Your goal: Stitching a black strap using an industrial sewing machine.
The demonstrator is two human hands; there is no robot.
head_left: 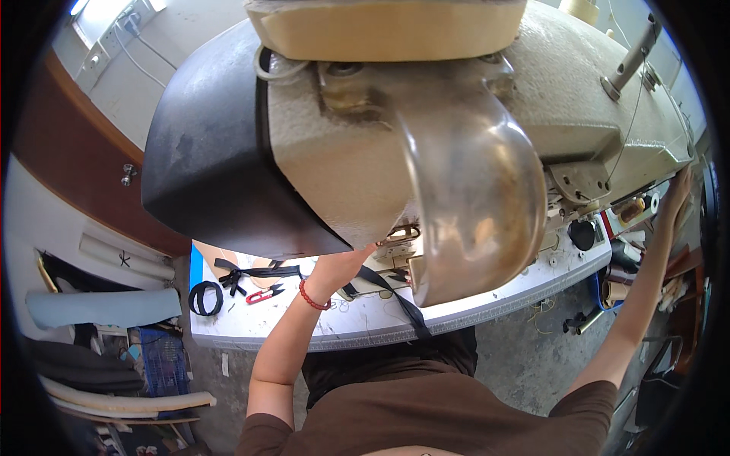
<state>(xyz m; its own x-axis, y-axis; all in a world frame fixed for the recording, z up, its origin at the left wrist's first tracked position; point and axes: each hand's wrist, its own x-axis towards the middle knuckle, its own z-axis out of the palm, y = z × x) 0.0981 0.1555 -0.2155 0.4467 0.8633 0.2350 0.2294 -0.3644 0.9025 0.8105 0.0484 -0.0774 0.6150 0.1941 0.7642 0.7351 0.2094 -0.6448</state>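
Observation:
A large beige sewing machine (327, 152) with a black end cover fills the upper middle. My left hand (338, 267), a red bead bracelet on its wrist, reaches under the machine head beside the presser area. The head hides its fingers. From there a black strap (395, 299) runs across the table and over its front edge. At the machine's far right end, my right hand (681, 190) rests against the side with its fingers stretched out. Left of my left hand lie red-handled thread snips (264, 294) and another black strip (262, 270).
A roll of black tape (205, 299) sits at the white table's (251, 323) left end. A clear curved guard (479, 197) bulges in front of the machine. Thread spools (635, 209) stand at the right. Fabric rolls (103, 308) and a blue basket (162, 361) are on the left.

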